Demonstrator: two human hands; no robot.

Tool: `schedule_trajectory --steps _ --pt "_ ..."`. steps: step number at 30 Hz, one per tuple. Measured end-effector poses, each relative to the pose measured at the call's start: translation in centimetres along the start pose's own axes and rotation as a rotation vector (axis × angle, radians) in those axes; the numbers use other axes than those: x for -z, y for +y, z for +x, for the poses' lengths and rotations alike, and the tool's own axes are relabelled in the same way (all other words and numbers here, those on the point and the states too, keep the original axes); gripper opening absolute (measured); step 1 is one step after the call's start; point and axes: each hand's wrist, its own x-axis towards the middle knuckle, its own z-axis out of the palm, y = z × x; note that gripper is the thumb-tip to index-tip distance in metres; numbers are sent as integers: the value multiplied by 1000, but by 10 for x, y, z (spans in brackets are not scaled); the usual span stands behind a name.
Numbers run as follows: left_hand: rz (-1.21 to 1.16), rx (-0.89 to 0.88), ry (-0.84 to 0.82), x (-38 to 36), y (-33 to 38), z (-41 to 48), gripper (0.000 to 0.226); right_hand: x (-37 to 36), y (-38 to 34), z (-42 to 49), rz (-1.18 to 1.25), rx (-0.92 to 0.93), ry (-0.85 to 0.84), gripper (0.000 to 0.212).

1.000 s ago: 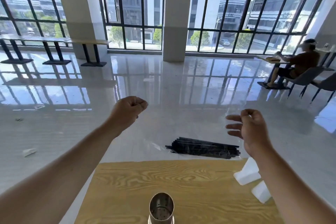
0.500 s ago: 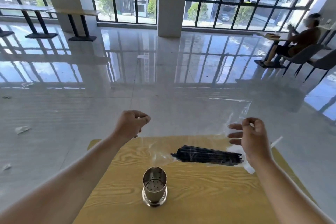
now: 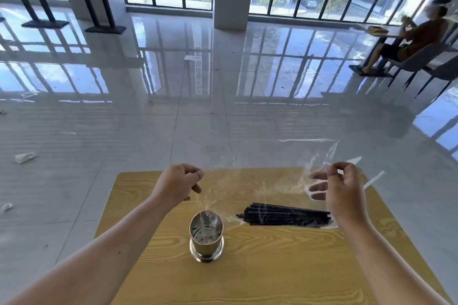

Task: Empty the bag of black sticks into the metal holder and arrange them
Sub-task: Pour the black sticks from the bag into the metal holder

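Big glossy tiled hall, with a wooden table (image 3: 272, 267) up front. The clear bag (image 3: 260, 181) hangs stretched between both hands, its bottom down at the tabletop. The black sticks (image 3: 285, 216) lie flat in that bottom, long axis running left to right, mostly under the right hand (image 3: 343, 193). Their left ends sit near the upright metal holder (image 3: 206, 238). The left hand (image 3: 177, 184) pinches the bag's top edge above the holder, and the right pinches the other side. My guess: the bundle needs tipping on end first.

Two hands show: left hand (image 3: 177, 184) and right hand (image 3: 343, 193). There is one bag (image 3: 260, 181), one holder (image 3: 206, 238) and one counter (image 3: 272, 267). The sticks (image 3: 285, 215) form one bundle, too many to count. One person (image 3: 416, 37) sits far off.
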Motion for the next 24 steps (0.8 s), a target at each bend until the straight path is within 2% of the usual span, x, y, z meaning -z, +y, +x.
schedule_trajectory --steps 9,17,24 --pt "-172 139 -61 -16 -34 5 16 -14 3 -4 -63 75 -5 14" --pt "-321 181 -101 -22 -41 2 19 -29 8 -8 -68 90 -23 13" --pt "-259 164 -55 -27 -51 4 22 -34 11 -10 -63 66 -35 11"
